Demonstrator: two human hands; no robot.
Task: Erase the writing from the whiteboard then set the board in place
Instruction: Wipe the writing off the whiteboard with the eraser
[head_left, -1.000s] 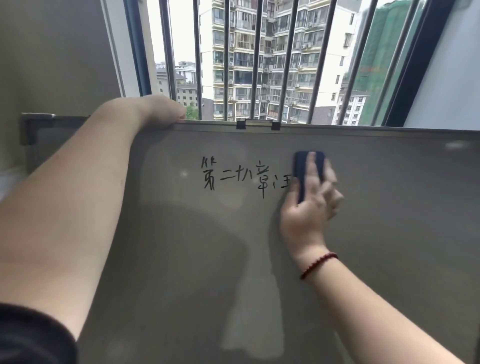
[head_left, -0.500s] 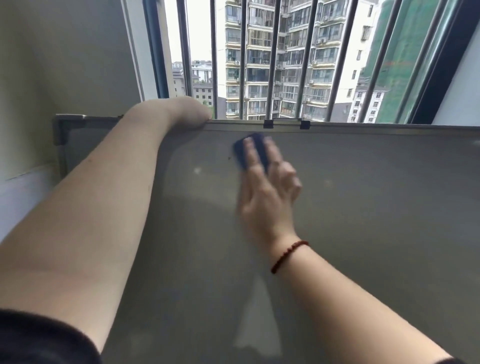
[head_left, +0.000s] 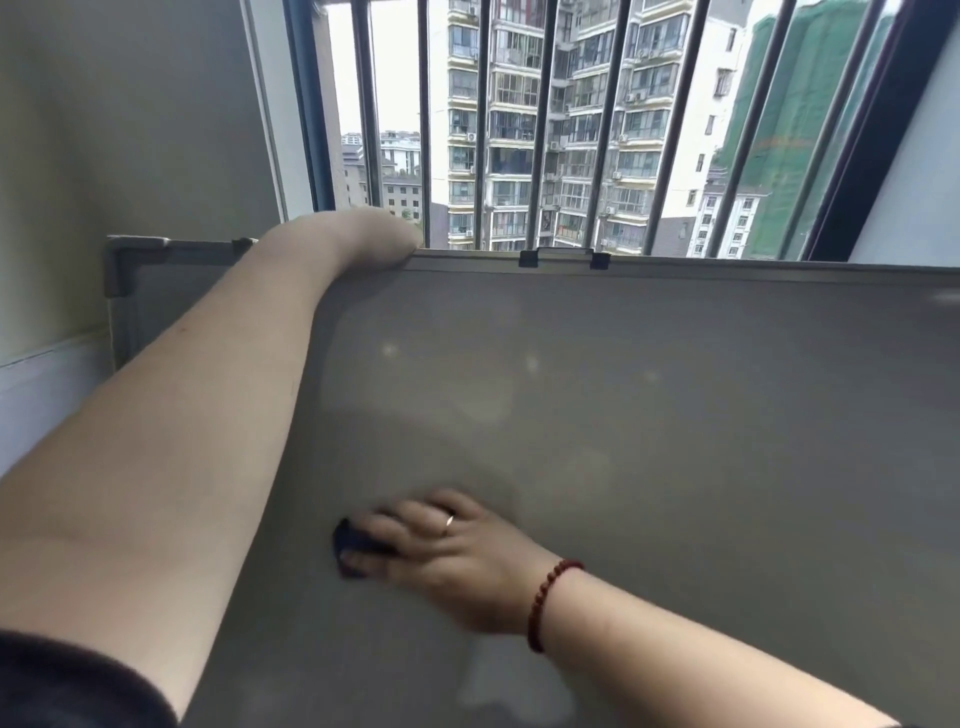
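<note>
Grey metal-framed whiteboard (head_left: 675, 415) stands upright below the barred window (head_left: 545, 130), free of writing.
Left hand (head_left: 387, 236) hooks over its top edge; right hand (head_left: 457, 556) presses a dark blue eraser (head_left: 353, 543) flat low on its face.

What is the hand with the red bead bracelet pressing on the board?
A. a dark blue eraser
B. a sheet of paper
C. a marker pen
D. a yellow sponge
A: the right hand, the one with the red bracelet, lies flat on a dark blue eraser pressed against the whiteboard, with the eraser's edge peeking out past the fingertips.
</note>
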